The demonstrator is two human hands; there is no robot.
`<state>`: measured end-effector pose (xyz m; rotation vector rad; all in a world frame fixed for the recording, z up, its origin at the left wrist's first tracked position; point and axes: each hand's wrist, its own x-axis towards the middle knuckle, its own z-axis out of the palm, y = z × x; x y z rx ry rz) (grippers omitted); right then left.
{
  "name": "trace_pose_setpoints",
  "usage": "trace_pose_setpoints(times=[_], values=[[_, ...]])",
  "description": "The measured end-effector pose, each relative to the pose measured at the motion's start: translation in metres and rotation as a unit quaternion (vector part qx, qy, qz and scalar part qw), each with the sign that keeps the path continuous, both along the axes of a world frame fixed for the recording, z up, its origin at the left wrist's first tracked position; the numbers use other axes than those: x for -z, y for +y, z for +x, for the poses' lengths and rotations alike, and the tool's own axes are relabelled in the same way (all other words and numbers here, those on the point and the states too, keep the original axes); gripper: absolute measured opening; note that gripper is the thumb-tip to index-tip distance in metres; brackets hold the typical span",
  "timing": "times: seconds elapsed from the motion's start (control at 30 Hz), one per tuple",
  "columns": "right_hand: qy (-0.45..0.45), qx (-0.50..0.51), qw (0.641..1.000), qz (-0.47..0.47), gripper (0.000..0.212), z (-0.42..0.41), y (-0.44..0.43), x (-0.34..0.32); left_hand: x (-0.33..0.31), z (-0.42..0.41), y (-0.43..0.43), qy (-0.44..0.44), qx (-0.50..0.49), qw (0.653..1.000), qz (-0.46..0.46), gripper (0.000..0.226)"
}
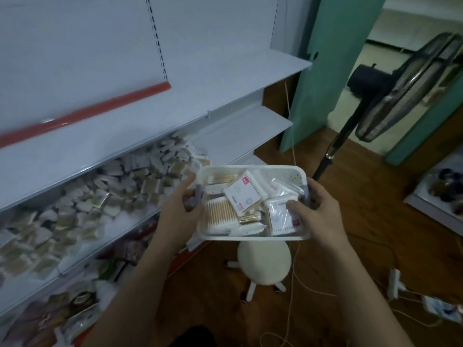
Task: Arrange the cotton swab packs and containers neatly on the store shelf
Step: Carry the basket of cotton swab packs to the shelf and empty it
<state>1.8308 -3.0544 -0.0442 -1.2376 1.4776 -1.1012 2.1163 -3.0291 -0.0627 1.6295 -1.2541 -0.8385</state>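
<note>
Head view: both hands hold a white basket [283, 169] in the air, in front of the shelf [120, 146] and above a white stool [263, 264]. The left hand [179, 206] is curled round the grey handle at the basket's left end. The right hand [318, 209] grips the right end, fingers wrapped underneath, thumb over the rim and pressing on a pack. Swab packs [244, 194] fill the basket in a loose jumble. A blurred pile [100, 196] of similar packs lies on the middle shelf. A fan [406, 86] stands at right.
</note>
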Motion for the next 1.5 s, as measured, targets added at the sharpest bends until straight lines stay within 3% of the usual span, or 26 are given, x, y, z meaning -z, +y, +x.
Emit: trace_pose_setpoints(times=[0.17, 0.5, 0.57, 0.8, 1.13, 1.3, 1.5], values=[[-0.021, 0.015, 1.000, 0.011, 0.056, -0.001, -0.071, 0.017, 0.013, -0.009, -0.082, 0.002, -0.022, 1.000, -0.013, 0.043], [0.026, 0.026, 0.998, 0.041, 0.072, -0.004, -0.218, 0.031, 0.045, 0.000, -0.228, -0.016, 0.051, 0.999, 0.003, 0.051], [0.027, 0.016, 0.999, 0.040, 0.070, 0.002, -0.244, 0.033, 0.047, 0.003, -0.248, -0.014, 0.033, 0.999, 0.021, 0.051], [0.014, -0.063, 0.995, 0.070, 0.063, 0.025, -0.349, 0.074, 0.076, 0.021, -0.305, -0.126, -0.015, 0.990, 0.058, 0.065], [0.023, -0.178, 0.981, 0.070, 0.068, 0.032, -0.552, 0.173, 0.141, -0.015, -0.420, -0.134, -0.160, 0.971, 0.114, 0.068], [0.010, -0.194, 0.979, 0.065, 0.066, 0.049, -0.610, 0.191, 0.163, -0.013, -0.463, -0.114, -0.207, 0.965, 0.118, 0.066], [0.015, -0.216, 0.976, 0.011, 0.065, 0.078, -0.640, 0.257, 0.230, 0.018, -0.491, -0.067, -0.261, 0.960, 0.075, 0.062]])
